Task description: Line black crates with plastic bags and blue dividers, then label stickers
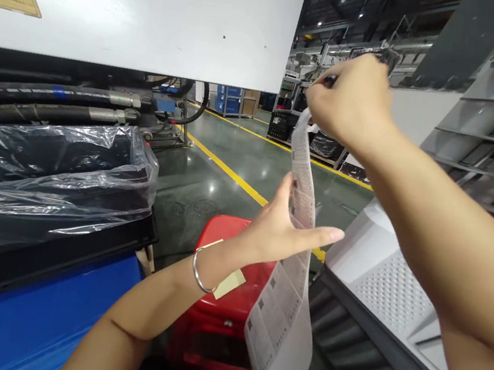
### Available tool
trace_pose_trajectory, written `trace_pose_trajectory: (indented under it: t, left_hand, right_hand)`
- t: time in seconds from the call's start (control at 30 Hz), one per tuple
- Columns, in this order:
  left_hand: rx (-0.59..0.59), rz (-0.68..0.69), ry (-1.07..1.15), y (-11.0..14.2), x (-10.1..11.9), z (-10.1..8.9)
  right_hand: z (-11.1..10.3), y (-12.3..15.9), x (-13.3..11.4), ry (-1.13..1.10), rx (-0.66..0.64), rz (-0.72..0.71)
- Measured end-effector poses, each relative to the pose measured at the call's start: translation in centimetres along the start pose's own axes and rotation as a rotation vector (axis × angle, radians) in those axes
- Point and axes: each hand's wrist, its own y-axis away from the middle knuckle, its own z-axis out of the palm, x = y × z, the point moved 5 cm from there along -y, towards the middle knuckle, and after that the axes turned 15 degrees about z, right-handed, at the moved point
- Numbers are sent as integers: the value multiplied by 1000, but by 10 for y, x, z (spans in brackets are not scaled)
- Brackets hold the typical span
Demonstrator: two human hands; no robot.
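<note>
A long white strip of printed labels (286, 305) hangs in front of me. My right hand (351, 98) is raised and closed, pinching the strip's top end; a small dark object shows at its fingertips, too small to name. My left hand (282, 229), with a silver bangle on the wrist, holds the strip lower down, thumb behind it and fingers stretched across its front. The strip's lower end curls free below my left hand.
A red plastic stool (217, 306) stands under my hands. At the left are a black bin lined with clear plastic (40, 176) and a blue crate (49, 316). A grey and white machine (391, 285) stands at the right. Yellow floor lines (230, 173) mark an aisle.
</note>
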Motion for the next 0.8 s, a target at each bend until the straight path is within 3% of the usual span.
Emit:
trace_pose_trajectory:
  t: [0.07,0.2,0.33,0.4,0.43,0.5,0.57,0.67,0.8]
  left_hand:
    - [91,-41,-24,-5,-19,-2]
    - [235,-263,16,-14,-54,-17]
    - [250,-402,303,-16,-62,-33]
    - [223,-374,404,-18,-57,-41]
    - [210,-353,433,-20,-54,-45]
    - [212,-317,456,-26,-50,-55]
    - [258,-299,445,-33,-52,-65]
    - [364,-307,419,-42,-66,-78]
    - [373,-443,253,-34,-102,-84]
  right_hand:
    - [14,-2,-2,76,33,5]
    - [39,-7,4,-45,-170,-101]
    - [46,7,61,-290,-233,-64]
    - [55,32,104,-399,-346,6]
    - [62,50,126,-437,-472,57]
    - [83,96,165,-452,-846,143]
    - [95,141,195,-497,-1100,197]
    - [104,188,224,-611,-1223,377]
    - [117,220,239,-733,-1173,690]
